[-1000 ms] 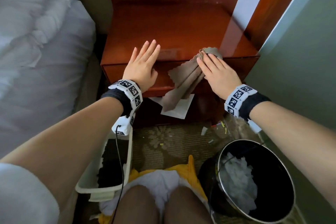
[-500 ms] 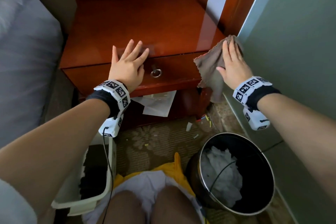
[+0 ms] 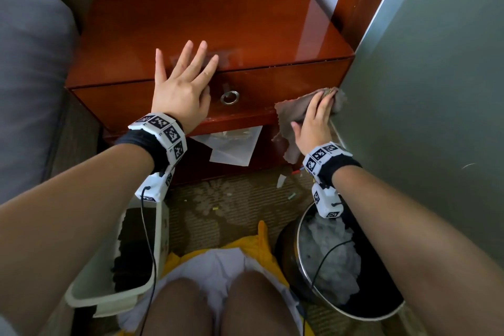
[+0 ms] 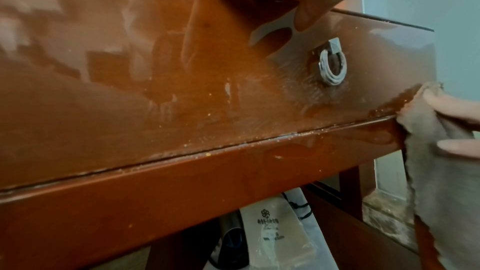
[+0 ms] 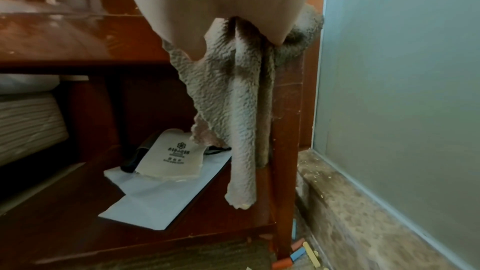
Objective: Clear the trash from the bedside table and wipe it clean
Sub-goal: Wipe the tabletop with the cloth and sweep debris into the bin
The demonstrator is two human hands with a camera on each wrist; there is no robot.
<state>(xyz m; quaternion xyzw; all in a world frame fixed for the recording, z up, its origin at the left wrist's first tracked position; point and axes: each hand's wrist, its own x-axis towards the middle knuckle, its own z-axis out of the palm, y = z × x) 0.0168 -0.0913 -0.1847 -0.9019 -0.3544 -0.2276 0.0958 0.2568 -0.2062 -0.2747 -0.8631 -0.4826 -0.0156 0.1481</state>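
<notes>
The red-brown bedside table has a glossy bare top and a drawer with a metal ring pull. My left hand lies flat with spread fingers on the top's front edge, the palm over the drawer front. My right hand presses a grey-brown cloth against the drawer's right end, at the table's front right corner beside the wall. The cloth hangs down below the palm along the table leg. In the left wrist view, dust specks line the drawer's lower edge.
A black metal bin with white tissue stands at the lower right. A white plastic bin sits at the lower left. Papers and a packet lie on the lower shelf. Small coloured scraps dot the carpet. A green-grey wall closes the right side, and the bed the left.
My right hand has carried the cloth from the top's front edge to the right corner, then down onto the drawer's right end. The left hand has stayed on the front edge.
</notes>
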